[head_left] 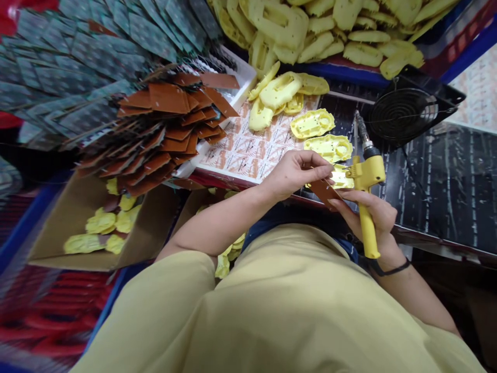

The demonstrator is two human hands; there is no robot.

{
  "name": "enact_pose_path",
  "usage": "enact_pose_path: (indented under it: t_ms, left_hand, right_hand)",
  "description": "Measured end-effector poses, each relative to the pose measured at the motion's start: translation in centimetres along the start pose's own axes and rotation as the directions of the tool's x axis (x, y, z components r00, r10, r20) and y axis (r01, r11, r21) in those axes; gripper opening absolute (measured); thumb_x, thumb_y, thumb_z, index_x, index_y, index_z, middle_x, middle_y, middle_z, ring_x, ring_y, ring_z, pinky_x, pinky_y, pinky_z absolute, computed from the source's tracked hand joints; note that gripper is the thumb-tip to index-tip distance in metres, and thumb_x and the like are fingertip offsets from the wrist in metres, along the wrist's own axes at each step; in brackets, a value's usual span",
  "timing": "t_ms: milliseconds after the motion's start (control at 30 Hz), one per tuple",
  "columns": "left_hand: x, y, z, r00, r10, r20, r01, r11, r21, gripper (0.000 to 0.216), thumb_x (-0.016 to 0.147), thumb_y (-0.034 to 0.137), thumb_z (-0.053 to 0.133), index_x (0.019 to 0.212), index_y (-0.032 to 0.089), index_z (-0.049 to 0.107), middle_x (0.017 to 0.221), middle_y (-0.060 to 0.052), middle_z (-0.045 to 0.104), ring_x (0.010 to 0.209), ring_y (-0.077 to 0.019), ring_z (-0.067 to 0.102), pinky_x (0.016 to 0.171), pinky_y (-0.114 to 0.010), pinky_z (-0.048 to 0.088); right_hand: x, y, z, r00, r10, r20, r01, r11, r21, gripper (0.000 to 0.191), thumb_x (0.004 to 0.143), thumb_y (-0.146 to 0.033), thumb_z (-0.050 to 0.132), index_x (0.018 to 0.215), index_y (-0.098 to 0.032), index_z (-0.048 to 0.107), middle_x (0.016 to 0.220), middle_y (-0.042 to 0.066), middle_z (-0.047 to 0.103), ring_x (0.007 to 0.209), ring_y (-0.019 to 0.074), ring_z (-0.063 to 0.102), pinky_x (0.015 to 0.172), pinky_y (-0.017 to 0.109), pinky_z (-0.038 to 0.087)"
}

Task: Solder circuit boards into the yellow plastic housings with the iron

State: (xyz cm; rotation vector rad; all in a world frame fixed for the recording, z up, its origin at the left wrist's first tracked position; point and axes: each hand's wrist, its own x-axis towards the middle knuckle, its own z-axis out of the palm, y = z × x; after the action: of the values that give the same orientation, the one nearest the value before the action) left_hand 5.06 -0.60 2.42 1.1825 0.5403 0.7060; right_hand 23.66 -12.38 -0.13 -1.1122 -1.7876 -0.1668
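At my far left, the blue-green boards (70, 57) lean on one another in a loose stack; I judge that one knock could make them slide. Below them, the cardboard box (54, 228) has yellow pieces inside, so something falling there could mix with them. Next, the pile of brown boards (166, 140) overhangs the edge of the worktop (446, 176) and is near my left forearm; if my elbow swings outward, it may push some of them down.

My left hand (295, 173) is closed to a narrow pinch on the upper end of the brown board (323, 191), which is tilted, between my two hands, in front of my body. This pinch is small, so the board could turn or slip if I pull unevenly. Just beyond it, the row of open yellow shells (328, 147) could be disturbed by my knuckles.

My right hand (378, 210) has two duties: it holds the yellow soldering gun (368, 176) and its fingertips support the board's lower end. From this shared grip, the gun may tip, and its metal end, if hot, could mark the shells or the nearby black fan (406, 111).
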Motion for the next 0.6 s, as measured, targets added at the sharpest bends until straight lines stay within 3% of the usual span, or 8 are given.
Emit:
enact_pose_path:
  t_ms: [167,300,433,600]
  left_hand:
    - [-0.3,0.6,-0.1,0.990,-0.095,0.102,0.089,0.994,0.067,0.063,0.063,0.067,0.102,0.080,0.013,0.073,0.070,-0.001,0.074,0.064,-0.0139,0.072,0.067,-0.027,0.061]
    - [-0.5,0.4,0.2,0.977,-0.092,0.195,0.067,0.989,0.129,0.037,0.075,0.044,0.097,0.077,0.013,0.075,0.069,-0.001,0.073,0.063,-0.0107,0.069,0.068,-0.024,0.059]
    - [-0.9,0.0,0.6,0.987,-0.002,0.159,-0.041,0.963,0.266,0.009,0.081,0.022,0.083,0.080,0.014,0.077,0.072,0.000,0.075,0.067,-0.0102,0.068,0.067,-0.020,0.054]
    - [-1.0,-0.3,0.5,0.991,0.026,0.131,-0.054,0.974,0.219,0.020,0.082,0.030,0.086,0.078,0.015,0.074,0.073,-0.001,0.075,0.068,-0.0115,0.069,0.070,-0.023,0.056]
  right_hand:
    - [0.2,-0.1,0.0,0.980,0.188,-0.071,-0.172,0.967,0.189,0.037,0.093,-0.024,0.089,0.125,-0.029,0.071,0.107,0.001,0.086,0.093,0.0216,0.085,0.089,0.031,0.072]
    - [1.2,-0.3,0.7,0.935,0.345,-0.080,-0.297,0.888,0.351,0.035,0.092,-0.021,0.089,0.119,-0.030,0.069,0.105,-0.004,0.081,0.087,0.0164,0.084,0.082,0.024,0.070]
    - [1.7,-0.5,1.0,0.917,0.389,-0.086,-0.344,0.883,0.320,0.033,0.089,-0.023,0.092,0.113,-0.029,0.070,0.097,-0.006,0.079,0.080,0.0147,0.083,0.078,0.022,0.068]
    - [1.6,-0.3,1.0,0.911,0.400,-0.101,-0.356,0.887,0.295,0.035,0.089,-0.027,0.093,0.115,-0.032,0.071,0.094,-0.006,0.078,0.075,0.0150,0.081,0.072,0.024,0.068]
